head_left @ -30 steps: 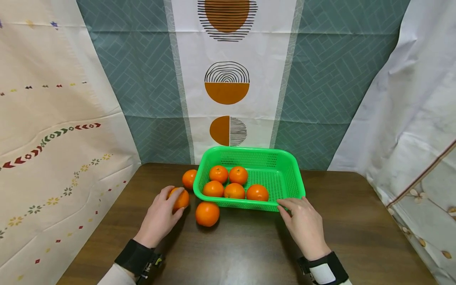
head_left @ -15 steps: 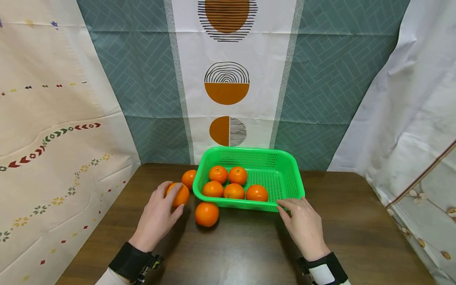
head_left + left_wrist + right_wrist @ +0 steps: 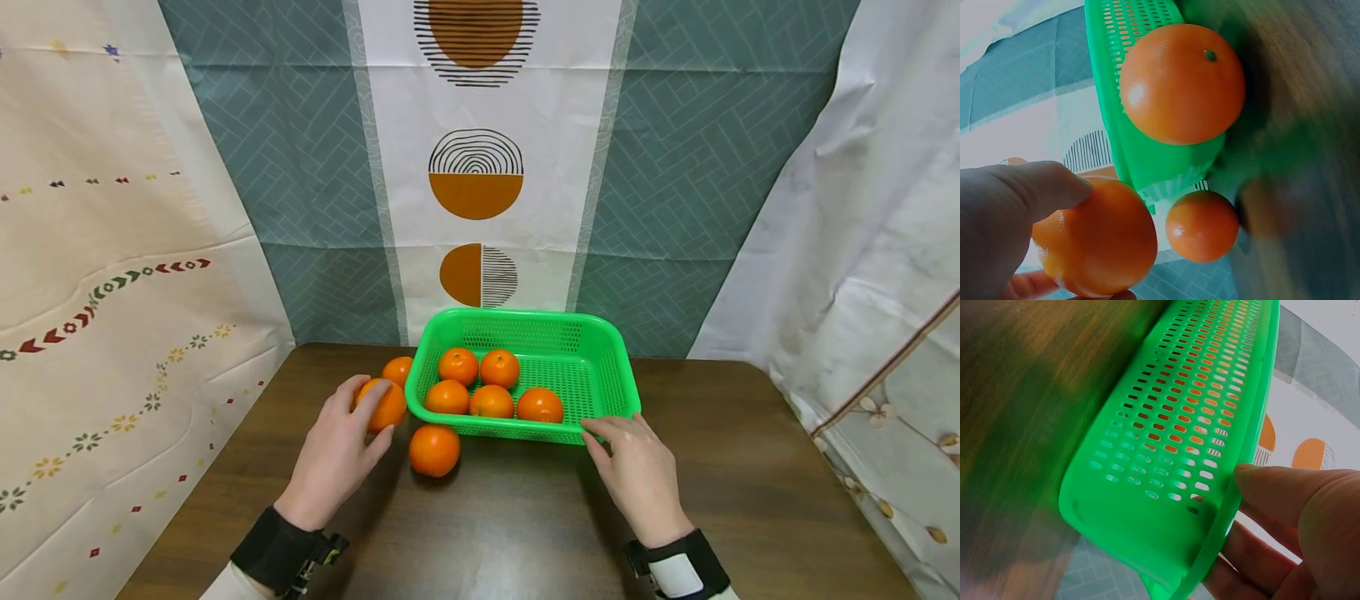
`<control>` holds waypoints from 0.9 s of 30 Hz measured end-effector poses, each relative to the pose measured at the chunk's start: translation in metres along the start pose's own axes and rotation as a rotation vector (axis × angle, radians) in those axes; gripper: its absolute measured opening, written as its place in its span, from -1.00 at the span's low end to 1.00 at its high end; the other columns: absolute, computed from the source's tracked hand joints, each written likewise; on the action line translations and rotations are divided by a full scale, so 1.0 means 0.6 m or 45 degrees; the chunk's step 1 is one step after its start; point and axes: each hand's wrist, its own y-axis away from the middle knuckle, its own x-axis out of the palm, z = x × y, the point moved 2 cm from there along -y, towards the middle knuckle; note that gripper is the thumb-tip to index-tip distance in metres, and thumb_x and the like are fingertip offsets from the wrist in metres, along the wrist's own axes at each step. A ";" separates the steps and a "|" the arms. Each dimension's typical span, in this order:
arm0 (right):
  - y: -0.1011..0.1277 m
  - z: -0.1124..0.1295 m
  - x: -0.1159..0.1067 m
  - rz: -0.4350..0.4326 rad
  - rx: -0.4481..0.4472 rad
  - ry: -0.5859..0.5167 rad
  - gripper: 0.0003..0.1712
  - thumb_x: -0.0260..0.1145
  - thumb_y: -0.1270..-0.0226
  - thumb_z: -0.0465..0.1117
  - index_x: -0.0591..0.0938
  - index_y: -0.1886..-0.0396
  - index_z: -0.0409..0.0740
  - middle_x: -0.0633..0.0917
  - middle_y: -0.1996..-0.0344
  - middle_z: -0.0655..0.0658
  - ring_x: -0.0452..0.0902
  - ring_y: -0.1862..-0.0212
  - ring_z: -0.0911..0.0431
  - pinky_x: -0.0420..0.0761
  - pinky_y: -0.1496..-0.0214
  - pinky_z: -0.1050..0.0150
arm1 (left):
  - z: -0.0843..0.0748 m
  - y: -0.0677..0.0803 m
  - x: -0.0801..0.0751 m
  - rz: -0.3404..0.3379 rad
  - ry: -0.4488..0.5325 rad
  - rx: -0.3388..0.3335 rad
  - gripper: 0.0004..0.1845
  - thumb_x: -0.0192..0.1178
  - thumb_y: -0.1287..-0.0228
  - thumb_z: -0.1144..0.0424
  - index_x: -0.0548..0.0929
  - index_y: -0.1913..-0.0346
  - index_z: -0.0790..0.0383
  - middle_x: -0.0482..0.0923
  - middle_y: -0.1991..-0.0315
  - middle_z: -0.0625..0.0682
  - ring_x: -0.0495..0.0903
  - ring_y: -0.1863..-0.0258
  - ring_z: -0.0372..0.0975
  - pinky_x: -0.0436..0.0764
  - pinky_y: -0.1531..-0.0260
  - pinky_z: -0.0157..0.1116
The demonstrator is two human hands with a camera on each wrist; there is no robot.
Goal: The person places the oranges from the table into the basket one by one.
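My left hand (image 3: 330, 450) grips an orange (image 3: 387, 407) just left of the green plastic basket (image 3: 600, 329). In the left wrist view the thumb (image 3: 1054, 187) lies over this orange and fingertips show beneath it. A second orange (image 3: 434, 450) sits on the table by the basket's front left corner. Another orange (image 3: 397, 369), partly hidden behind the held one, rests against the basket's left side. My right hand (image 3: 641, 471) pinches the basket's near rim at its right end, thumb (image 3: 1272, 487) outside and fingers inside. Several oranges (image 3: 492, 402) lie in the basket's left and middle.
The brown wooden table (image 3: 510, 533) carries everything. A patterned cloth (image 3: 480, 275) hangs right behind the basket, with a cream cloth (image 3: 135, 375) along the left and a white one (image 3: 862, 250) along the right.
The left hand has raised its orange slightly and brought it right, closer to the basket. My right hand and the basket stay where they were.
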 end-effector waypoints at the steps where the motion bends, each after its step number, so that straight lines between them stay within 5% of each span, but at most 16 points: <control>1: 0.000 0.000 0.000 0.000 0.001 -0.001 -0.69 0.56 -0.18 -0.15 0.81 0.06 -0.05 0.79 0.17 -0.10 0.71 0.07 -0.04 0.42 -0.32 -0.19 | -0.002 -0.002 -0.001 0.002 0.002 0.001 -0.30 0.51 -0.11 0.17 0.49 -0.33 0.10 0.34 -0.28 0.26 0.45 -0.06 0.08 0.65 0.04 0.08; 27: 0.002 -0.001 0.001 -0.058 -0.041 0.002 -0.70 0.57 -0.16 -0.17 0.82 0.08 -0.05 0.79 0.19 -0.08 0.72 0.10 -0.02 0.42 -0.32 -0.19 | -0.090 -0.064 0.008 0.021 0.111 0.192 -0.33 0.43 -0.19 0.16 0.46 -0.38 0.04 0.33 -0.30 0.18 0.43 -0.14 0.03 0.64 0.00 -0.01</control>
